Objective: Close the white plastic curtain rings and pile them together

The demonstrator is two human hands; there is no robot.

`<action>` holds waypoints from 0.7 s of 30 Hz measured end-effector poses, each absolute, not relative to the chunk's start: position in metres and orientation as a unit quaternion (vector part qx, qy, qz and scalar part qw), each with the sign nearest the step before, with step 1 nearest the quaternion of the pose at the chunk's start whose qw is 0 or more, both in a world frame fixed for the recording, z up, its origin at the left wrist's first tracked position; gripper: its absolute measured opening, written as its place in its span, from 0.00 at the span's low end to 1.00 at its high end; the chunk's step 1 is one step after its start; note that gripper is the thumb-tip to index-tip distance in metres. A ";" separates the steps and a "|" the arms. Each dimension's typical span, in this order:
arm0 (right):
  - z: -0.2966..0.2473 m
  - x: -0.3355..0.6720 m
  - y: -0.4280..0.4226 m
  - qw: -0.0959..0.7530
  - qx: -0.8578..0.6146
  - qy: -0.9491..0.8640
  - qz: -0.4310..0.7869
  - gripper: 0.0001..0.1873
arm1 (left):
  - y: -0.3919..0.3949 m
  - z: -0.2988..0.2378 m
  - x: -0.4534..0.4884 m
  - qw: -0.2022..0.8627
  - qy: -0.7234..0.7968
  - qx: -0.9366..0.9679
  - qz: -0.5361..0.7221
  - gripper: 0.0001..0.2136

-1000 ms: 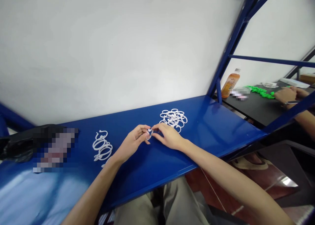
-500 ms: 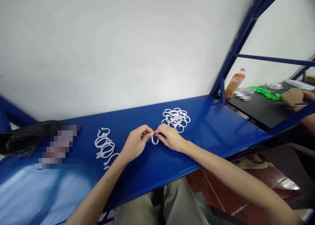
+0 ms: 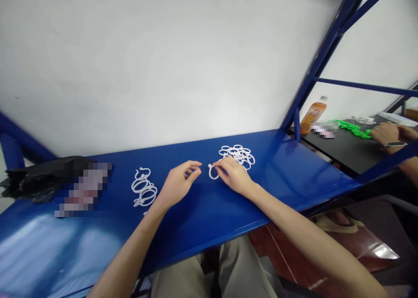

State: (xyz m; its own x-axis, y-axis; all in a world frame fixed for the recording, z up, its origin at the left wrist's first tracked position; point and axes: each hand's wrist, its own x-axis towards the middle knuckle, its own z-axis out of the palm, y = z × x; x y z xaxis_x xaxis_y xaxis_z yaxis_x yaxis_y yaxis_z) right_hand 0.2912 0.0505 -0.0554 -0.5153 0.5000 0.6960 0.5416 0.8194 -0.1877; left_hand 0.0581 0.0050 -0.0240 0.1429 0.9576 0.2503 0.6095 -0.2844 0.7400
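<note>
Between the thumb and fingers of my right hand (image 3: 233, 174) is a white plastic ring (image 3: 210, 173) with a small knob or clasp at its top. My left hand (image 3: 179, 181) is a short way left of the ring, thumb and fingers apart, holding nothing. Just beyond my right hand lies a pile of closed white rings (image 3: 251, 159). To the left of my left hand are several white rings (image 3: 140, 185), at least one open with its ends apart; my left forearm partly hides them.
The blue table (image 3: 196, 228) meets a white wall. At its left lie a black plastic bag (image 3: 31, 180) and a blurred-out packet (image 3: 86, 187). Blue frame posts (image 3: 307, 82) separate a black table on the right, holding a bottle (image 3: 314, 115), green links (image 3: 354, 129) and another person's hands (image 3: 388, 135).
My hands have come apart; both were on the white ring before. My right hand has carried the ring slightly right, towards the pile, and my left hand has let go.
</note>
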 end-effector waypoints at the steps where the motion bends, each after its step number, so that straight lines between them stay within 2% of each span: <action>1: -0.054 0.296 0.058 0.400 -0.340 -0.851 -0.026 0.07 | 0.007 -0.024 0.053 0.162 0.588 0.713 0.346 0.14; 4: -0.051 0.309 0.080 0.386 -0.458 -0.800 -0.028 0.08 | 0.012 -0.028 0.033 -0.061 0.709 0.663 0.233 0.18; 6: -0.049 0.315 0.092 0.362 -0.500 -0.785 -0.051 0.05 | 0.014 -0.032 0.018 -0.112 0.764 0.618 0.149 0.21; 11: -0.048 0.320 0.101 0.309 -0.533 -0.779 -0.121 0.06 | 0.019 -0.041 -0.002 -0.082 0.789 0.607 0.049 0.20; 14: -0.047 0.322 0.098 0.323 -0.539 -0.764 -0.144 0.08 | 0.023 -0.044 0.000 -0.065 0.740 0.665 0.082 0.18; 18: -0.046 0.326 0.090 0.353 -0.529 -0.759 -0.140 0.09 | 0.026 -0.045 0.013 0.024 0.627 0.763 0.156 0.16; 21: -0.046 0.326 0.082 0.370 -0.515 -0.762 -0.134 0.09 | 0.024 -0.044 0.026 0.000 0.613 0.773 0.165 0.16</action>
